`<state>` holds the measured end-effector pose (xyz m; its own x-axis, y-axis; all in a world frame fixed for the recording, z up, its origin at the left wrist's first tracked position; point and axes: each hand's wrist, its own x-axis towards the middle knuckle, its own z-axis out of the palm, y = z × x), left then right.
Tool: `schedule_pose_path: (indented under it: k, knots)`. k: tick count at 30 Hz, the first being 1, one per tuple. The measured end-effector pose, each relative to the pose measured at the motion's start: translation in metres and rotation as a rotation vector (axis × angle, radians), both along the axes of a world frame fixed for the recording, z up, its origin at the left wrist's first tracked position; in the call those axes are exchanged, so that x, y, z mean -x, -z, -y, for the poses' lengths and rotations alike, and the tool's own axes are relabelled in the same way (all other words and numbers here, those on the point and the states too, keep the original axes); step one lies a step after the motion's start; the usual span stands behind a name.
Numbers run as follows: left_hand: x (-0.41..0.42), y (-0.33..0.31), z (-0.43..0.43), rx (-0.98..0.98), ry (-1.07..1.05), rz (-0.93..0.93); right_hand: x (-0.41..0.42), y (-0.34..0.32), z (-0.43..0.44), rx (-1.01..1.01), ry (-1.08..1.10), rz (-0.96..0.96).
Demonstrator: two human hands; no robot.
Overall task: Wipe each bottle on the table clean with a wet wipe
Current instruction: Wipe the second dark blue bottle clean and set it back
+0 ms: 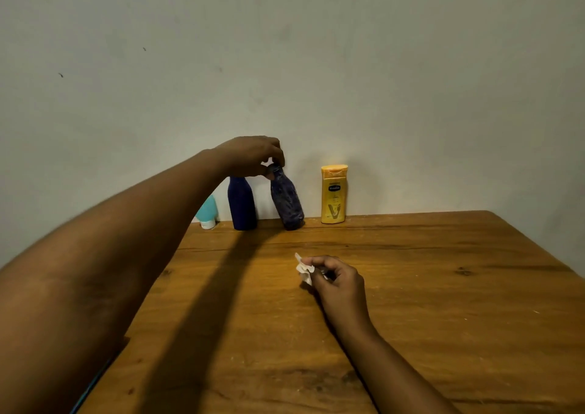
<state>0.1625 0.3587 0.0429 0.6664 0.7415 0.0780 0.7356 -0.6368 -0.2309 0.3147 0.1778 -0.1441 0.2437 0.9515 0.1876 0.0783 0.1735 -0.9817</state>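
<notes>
Gripping tilted dark bottle (287,203) top, left hand (251,157), right hand (337,282) pinching wet wipe (304,269)

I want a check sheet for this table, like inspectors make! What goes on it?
Surface: wooden table, knots and pale specks.
Job's things: teal tube, blue bottle, yellow bottle stand by the wall; patterned bottle tilted; white wipe.
Clutter: nothing seen.
Hands: left hand grips patterned bottle's top; right hand pinches wipe.
Cables: nothing seen.
Surroundings: plain wall, few small marks.
</notes>
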Motion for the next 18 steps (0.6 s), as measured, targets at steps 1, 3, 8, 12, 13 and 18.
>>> schedule_pose_path:
  k: [1, 3, 8, 12, 13, 18]
  knots:
    - [0.005, -0.001, 0.011, -0.008, -0.015, 0.032, -0.001, -0.001, 0.002, -0.009, 0.016, -0.028]
    - [0.017, 0.000, 0.038, -0.020, -0.067, 0.124, -0.002, -0.004, 0.009, -0.046, 0.057, -0.053]
    - [0.055, 0.049, 0.133, 0.055, -0.170, 0.630, -0.010, -0.015, 0.044, -0.221, 0.217, 0.030]
    - [0.080, 0.095, 0.208, 0.183, -0.306, 0.989, -0.018, -0.013, 0.073, -0.236, 0.313, -0.022]
    - [0.084, 0.104, 0.225, 0.201, -0.341, 1.034, -0.019, -0.014, 0.081, -0.236, 0.327, -0.041]
    - [0.085, 0.141, 0.283, 0.301, -0.504, 1.220, -0.014, -0.014, 0.115, -0.220, 0.344, 0.013]
